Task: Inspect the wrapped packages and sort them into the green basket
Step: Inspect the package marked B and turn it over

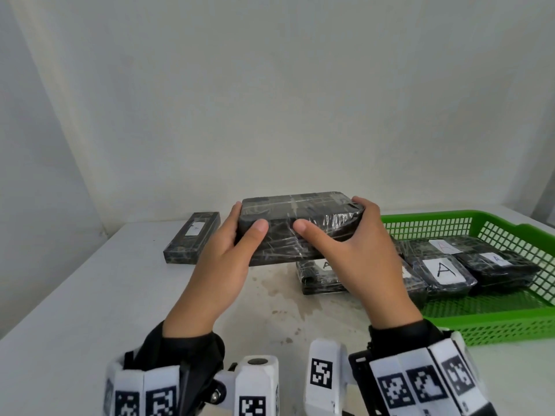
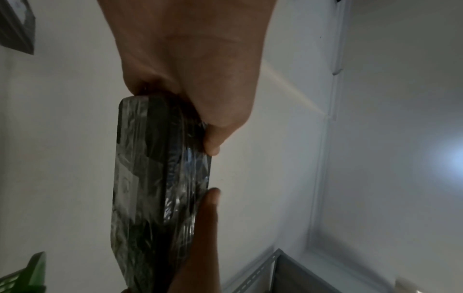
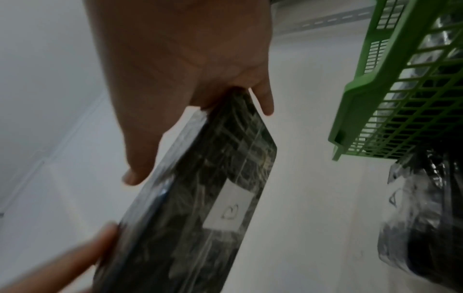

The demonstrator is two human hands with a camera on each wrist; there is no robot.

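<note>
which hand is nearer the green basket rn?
Right. The right hand grips the held package's basket-side end, just beside the green basket's near-left corner. The left hand grips the opposite end, with the package between it and the basket.

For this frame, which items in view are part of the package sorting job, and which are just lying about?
Part of the job:
- held package, gripped by left hand and right hand
- green basket with labelled packages inside
- package beside the basket
- slim package at far left

Just lying about:
- table
- wall
</note>
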